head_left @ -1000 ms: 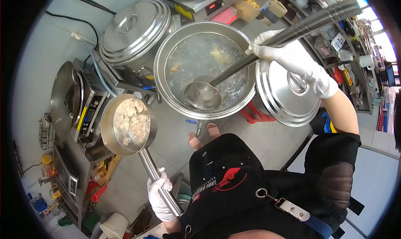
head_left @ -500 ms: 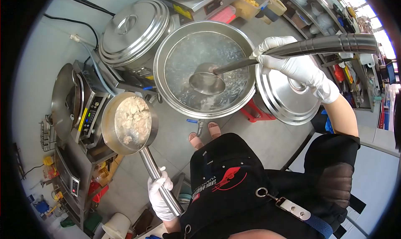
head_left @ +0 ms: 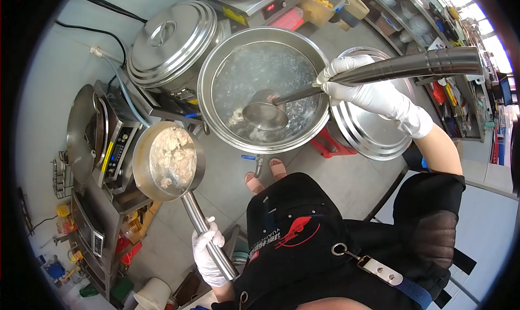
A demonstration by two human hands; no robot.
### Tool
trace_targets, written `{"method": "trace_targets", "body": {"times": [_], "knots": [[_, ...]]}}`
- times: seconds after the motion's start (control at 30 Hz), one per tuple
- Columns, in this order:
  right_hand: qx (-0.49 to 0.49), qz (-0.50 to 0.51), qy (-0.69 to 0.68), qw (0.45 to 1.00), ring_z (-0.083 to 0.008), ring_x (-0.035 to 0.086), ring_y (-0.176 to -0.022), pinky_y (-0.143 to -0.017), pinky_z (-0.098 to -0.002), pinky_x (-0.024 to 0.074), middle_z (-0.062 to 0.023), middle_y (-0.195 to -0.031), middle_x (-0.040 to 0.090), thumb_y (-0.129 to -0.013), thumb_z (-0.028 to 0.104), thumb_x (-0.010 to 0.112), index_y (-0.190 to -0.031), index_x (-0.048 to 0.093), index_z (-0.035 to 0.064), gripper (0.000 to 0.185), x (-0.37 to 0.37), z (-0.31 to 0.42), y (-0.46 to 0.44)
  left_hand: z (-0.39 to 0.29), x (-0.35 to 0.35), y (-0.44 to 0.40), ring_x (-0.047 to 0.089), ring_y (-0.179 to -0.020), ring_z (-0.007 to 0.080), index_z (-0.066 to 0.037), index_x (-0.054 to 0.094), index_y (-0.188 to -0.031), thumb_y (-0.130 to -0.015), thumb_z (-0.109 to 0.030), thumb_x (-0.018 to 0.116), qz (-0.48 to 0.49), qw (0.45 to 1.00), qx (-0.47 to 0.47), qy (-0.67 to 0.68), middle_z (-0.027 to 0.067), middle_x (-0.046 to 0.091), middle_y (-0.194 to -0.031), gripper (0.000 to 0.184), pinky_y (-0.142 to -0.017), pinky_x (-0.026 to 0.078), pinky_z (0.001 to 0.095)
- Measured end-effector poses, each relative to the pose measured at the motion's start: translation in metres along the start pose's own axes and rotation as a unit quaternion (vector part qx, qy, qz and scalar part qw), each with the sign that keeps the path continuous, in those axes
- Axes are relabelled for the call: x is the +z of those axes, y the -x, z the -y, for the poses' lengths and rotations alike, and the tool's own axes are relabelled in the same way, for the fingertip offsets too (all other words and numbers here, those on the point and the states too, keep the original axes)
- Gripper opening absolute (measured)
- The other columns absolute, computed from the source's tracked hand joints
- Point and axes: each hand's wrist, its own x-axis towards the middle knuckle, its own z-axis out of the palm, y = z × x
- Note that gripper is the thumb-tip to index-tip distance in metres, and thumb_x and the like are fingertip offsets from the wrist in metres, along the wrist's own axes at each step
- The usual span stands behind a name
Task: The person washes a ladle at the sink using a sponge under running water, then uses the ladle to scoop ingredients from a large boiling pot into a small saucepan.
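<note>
A wide steel pot [head_left: 207, 112] of cloudy, bubbling liquid stands in front of me. In it rests the bowl of a long-handled ladle [head_left: 265, 116], with pale pieces [head_left: 236, 116] in the liquid beside it. My right hand [head_left: 374, 93], in a white glove, is closed round the ladle's handle over the pot's right rim. At the lower left my gloved left hand [head_left: 208, 250] grips the steel handle of a saucepan [head_left: 142, 163]. Pale, lumpy cooked pieces [head_left: 173, 155] lie in that saucepan, which hangs left of the big pot, apart from it.
A lidded steel pot [head_left: 170, 39] stands at the upper left, another lidded pot [head_left: 371, 126] at the right by a red stool [head_left: 330, 144]. On the left are a wok [head_left: 81, 131] and a control panel [head_left: 115, 153]. Shelves [head_left: 395, 23] line the upper right.
My right hand has swung the ladle's handle lower, and its bowl has shifted within the pot. Pale pieces show again beside the bowl. My left hand and the saucepan have barely moved.
</note>
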Motion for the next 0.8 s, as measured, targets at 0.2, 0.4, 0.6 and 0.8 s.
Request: {"method": "trace_targets", "body": {"times": [0.2, 0.4, 0.6, 0.8], "knots": [[-0.006, 0.035, 0.039, 0.999, -0.0102, 0.067, -0.073, -0.070, -0.0241, 0.0546, -0.0063, -0.081, 0.069, -0.086, 0.006, 0.064, -0.099, 0.068, -0.0014, 0.015, 0.011, 0.006, -0.010, -0.002, 0.009, 0.003, 0.045, -0.059, 0.0085, 0.008, 0.050, -0.120, -0.084, -0.007, 0.060, 0.003, 1.000, 0.001, -0.005, 0.0022, 0.046, -0.076, 0.041, -0.053, 0.040, 0.0233], [0.003, 0.049, 0.034, 0.998, -0.0099, 0.067, -0.071, -0.069, -0.0242, 0.0541, -0.0060, -0.077, 0.068, -0.087, 0.008, 0.064, -0.099, 0.068, -0.0008, 0.016, 0.013, 0.006, -0.015, 0.001, 0.006, 0.001, 0.049, -0.057, 0.0109, 0.006, 0.052, -0.117, -0.080, -0.007, 0.062, -0.014, 1.000, 0.006, 0.005, 0.0040, 0.050, -0.076, 0.041, -0.052, 0.043, 0.0257], [0.020, 0.039, 0.004, 0.999, -0.0101, 0.066, -0.070, -0.068, -0.0245, 0.0539, -0.0048, -0.076, 0.068, -0.087, 0.012, 0.066, -0.099, 0.069, 0.0013, 0.016, 0.012, 0.005, -0.015, 0.001, 0.005, 0.000, 0.049, -0.057, 0.0109, 0.006, 0.053, -0.116, -0.080, -0.008, 0.062, -0.008, 1.000, 0.008, 0.004, 0.0034, 0.050, -0.075, 0.040, -0.052, 0.043, 0.0259], [-0.009, -0.004, -0.008, 1.000, -0.0093, 0.065, -0.068, -0.066, -0.0231, 0.0540, -0.0035, -0.083, 0.068, -0.087, 0.016, 0.069, -0.101, 0.069, 0.0024, 0.020, -0.006, 0.000, -0.012, 0.001, 0.005, 0.000, 0.049, -0.057, 0.0114, 0.007, 0.052, -0.117, -0.079, -0.009, 0.062, -0.008, 1.000, 0.006, 0.004, 0.0037, 0.049, -0.076, 0.041, -0.052, 0.043, 0.0271]]}}
